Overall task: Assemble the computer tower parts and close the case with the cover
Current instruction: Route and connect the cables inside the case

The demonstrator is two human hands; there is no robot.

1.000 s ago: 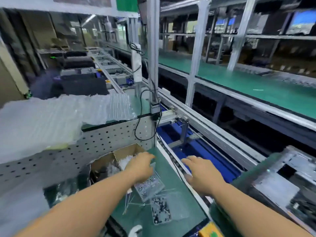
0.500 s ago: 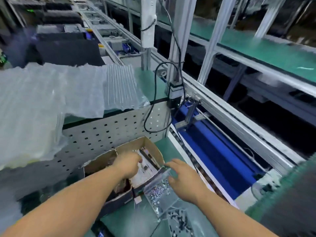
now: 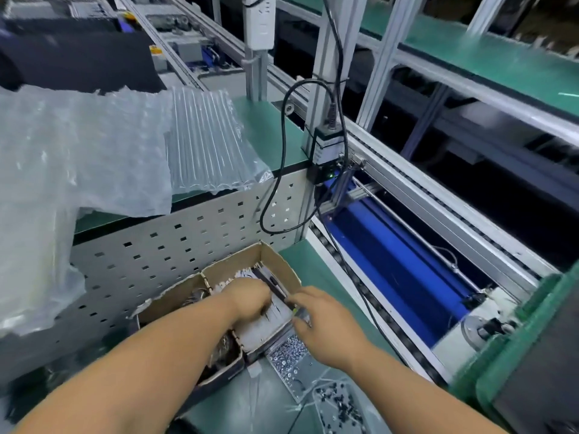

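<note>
Far left we log bubble wrap (image 3: 78, 158) draped over the upper shelf, and beside it a ribbed air-cushion sheet (image 3: 210, 142). Below these, a perforated panel (image 3: 188, 233). Against its foot stands an open cardboard box (image 3: 275, 261) with dividers; our left hand (image 3: 247, 299) is inside it, fingers curled downward, contents of the grip not discernible. Our right hand (image 3: 326, 321) rests at the box's right wall, fingers narrowly pinched on a thin dark strip. Just beneath: clear tray of silver screws (image 3: 286, 355), then a tray of black screws (image 3: 338, 405). Far right, the blue conveyor (image 3: 391, 264).
</note>
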